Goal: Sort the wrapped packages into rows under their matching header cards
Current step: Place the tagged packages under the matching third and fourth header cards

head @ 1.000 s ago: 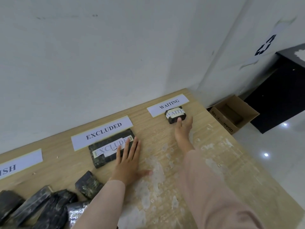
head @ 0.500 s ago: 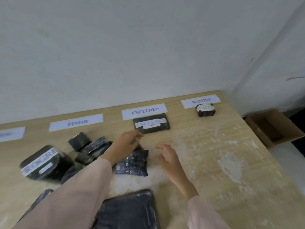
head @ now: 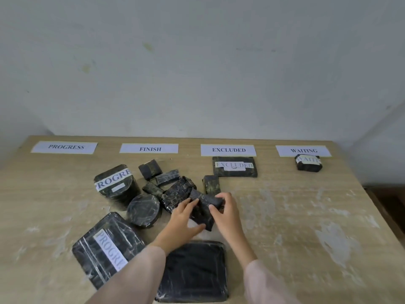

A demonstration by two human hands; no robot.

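Observation:
Four white header cards lie along the table's far edge: PROGRESS (head: pixel 64 147), FINISH (head: pixel 149 148), EXCLUDED (head: pixel 228 150), WAITING (head: pixel 303 150). A flat black package labelled EXCLUDED (head: pixel 234 166) sits under its card, and a small one labelled WAITING (head: pixel 308 163) under its own. My left hand (head: pixel 183 220) and my right hand (head: pixel 226 212) both grip a black wrapped package (head: pixel 202 208) near the table's middle; no label shows on it. A pile of black packages (head: pixel 166 185) lies left of it, including a round one labelled PROGRESS (head: pixel 115 183) and a flat PROGRESS one (head: pixel 107 249).
A large unlabelled flat black package (head: pixel 195 272) lies at the near edge between my forearms. A round black package (head: pixel 143 210) rests beside the pile. The wooden table (head: pixel 306 216) is scuffed with white patches and ends at a wall behind and an edge at right.
My view swung left from the WAITING end to the whole table. Both hands drew back from the placed packages and closed on a black package in the middle.

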